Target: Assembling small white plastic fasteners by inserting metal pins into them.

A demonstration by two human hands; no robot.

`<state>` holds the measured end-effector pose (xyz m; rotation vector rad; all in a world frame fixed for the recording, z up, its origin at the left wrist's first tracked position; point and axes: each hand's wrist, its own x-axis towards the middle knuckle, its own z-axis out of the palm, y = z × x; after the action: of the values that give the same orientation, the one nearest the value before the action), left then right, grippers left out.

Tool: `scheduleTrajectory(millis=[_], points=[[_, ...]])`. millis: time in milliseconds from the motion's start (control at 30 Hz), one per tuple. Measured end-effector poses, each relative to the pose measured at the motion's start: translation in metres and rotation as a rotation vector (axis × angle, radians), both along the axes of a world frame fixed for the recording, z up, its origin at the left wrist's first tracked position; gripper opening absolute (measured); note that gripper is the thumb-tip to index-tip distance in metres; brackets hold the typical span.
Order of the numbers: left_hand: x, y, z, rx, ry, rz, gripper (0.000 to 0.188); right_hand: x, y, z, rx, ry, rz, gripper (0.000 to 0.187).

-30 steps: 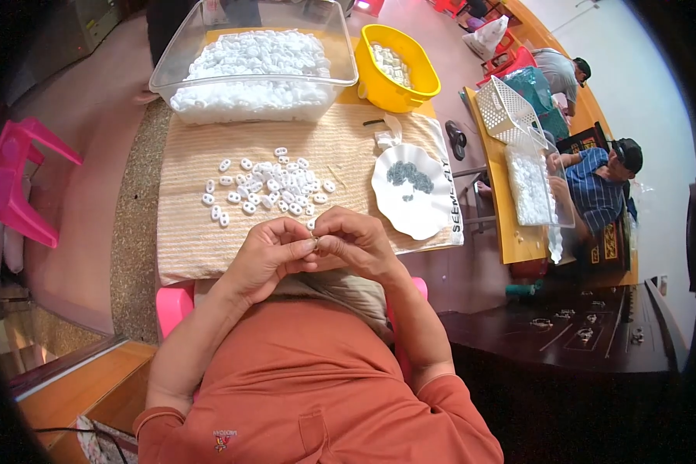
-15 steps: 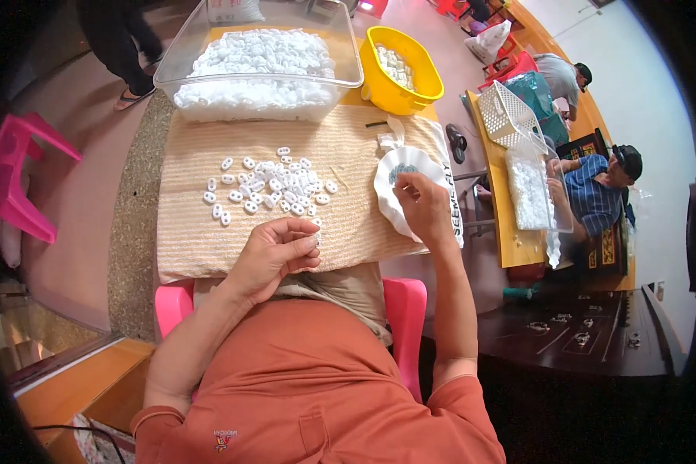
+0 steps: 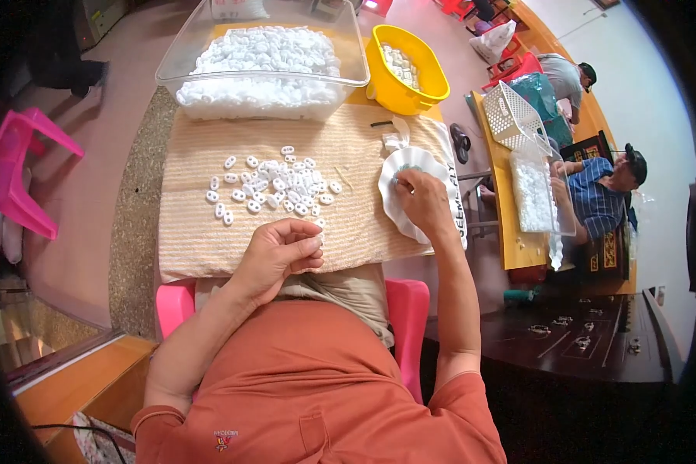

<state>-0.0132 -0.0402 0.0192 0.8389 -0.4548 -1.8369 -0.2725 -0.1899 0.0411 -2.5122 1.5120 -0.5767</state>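
My left hand (image 3: 274,259) is closed, thumb against fingers, on a small white oval piece (image 3: 320,224) with holes, held just above the near part of the cloth. Over a white wavy-rimmed dish (image 3: 387,203) at the right, my right hand (image 3: 425,203) points its pinched fingertips down at small grey-blue bits (image 3: 414,164). Whatever lies between those fingertips is too small to make out. Ahead of my left hand, a loose pile of white oval two-holed pieces (image 3: 282,184) is spread on the striped cloth (image 3: 185,247).
A clear plastic bin (image 3: 263,77) full of white pieces stands at the far side, beside a yellow tub (image 3: 377,73) with pale pieces. To the left is a pink stool (image 3: 23,178). Co-workers sit at another table (image 3: 510,251) on the right.
My right hand has shifted a little, its fingertips now down among the bits in the dish. My left hand keeps its pinch. A person at the upper left has stepped farther left.
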Motion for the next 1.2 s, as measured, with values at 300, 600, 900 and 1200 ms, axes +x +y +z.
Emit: scheduleTrajectory(millis=[300,600,900,1200], points=[[-0.002,0.001,0.001,0.000,-0.001,-0.001,0.015,0.000,-0.003,-0.001,0.002,-0.006,0.060,0.009],[-0.003,0.002,-0.001,-0.012,0.007,-0.008,0.015,-0.001,-0.002,0.003,0.018,0.038,0.053,0.008],[-0.002,0.001,-0.001,-0.009,0.003,-0.010,0.014,-0.004,0.005,0.013,0.094,0.009,-0.008,0.013],[-0.003,0.002,-0.001,-0.010,-0.013,-0.006,0.014,-0.006,0.001,0.022,0.208,0.111,0.017,0.017]])
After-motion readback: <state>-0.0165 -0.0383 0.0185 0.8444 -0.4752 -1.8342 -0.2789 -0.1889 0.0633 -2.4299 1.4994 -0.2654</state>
